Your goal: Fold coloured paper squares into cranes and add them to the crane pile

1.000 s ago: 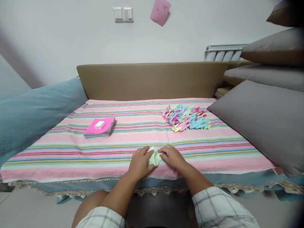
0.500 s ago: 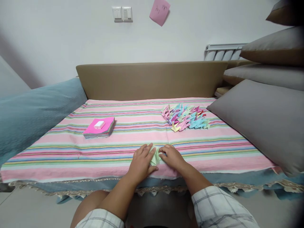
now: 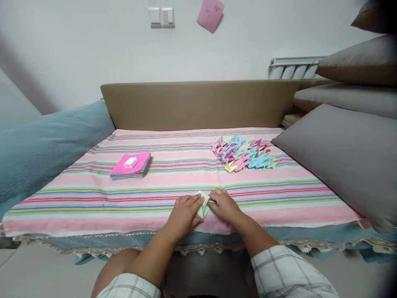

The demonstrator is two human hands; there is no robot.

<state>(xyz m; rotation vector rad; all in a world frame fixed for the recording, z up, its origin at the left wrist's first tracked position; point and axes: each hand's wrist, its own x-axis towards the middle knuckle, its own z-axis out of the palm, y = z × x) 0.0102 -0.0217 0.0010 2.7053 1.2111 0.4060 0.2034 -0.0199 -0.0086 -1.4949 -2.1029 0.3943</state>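
A small folded pale green paper (image 3: 203, 205) lies on the striped cloth near its front edge, between my two hands. My left hand (image 3: 186, 212) rests over its left side, fingers together on the paper and thumb at the lower edge. On the right, my right hand (image 3: 223, 203) pinches the paper's right edge between thumb and fingers. Farther back to the right is a cluster of folded paper figures (image 3: 245, 154) in pink, blue, purple, green and yellow. A stack of square papers (image 3: 142, 163) with a pink top sheet sits at the left, a white and pink block (image 3: 130, 162) on it.
The striped cloth (image 3: 173, 178) covers the seat. Behind it stands a brown backrest (image 3: 198, 105). Grey cushions (image 3: 341, 153) pile up at the right, and a blue armrest (image 3: 56, 145) borders the left.
The green paper now shows a flatter diamond shape. My left fingers have drawn closer together and slightly lower on it; my right hand has barely moved.
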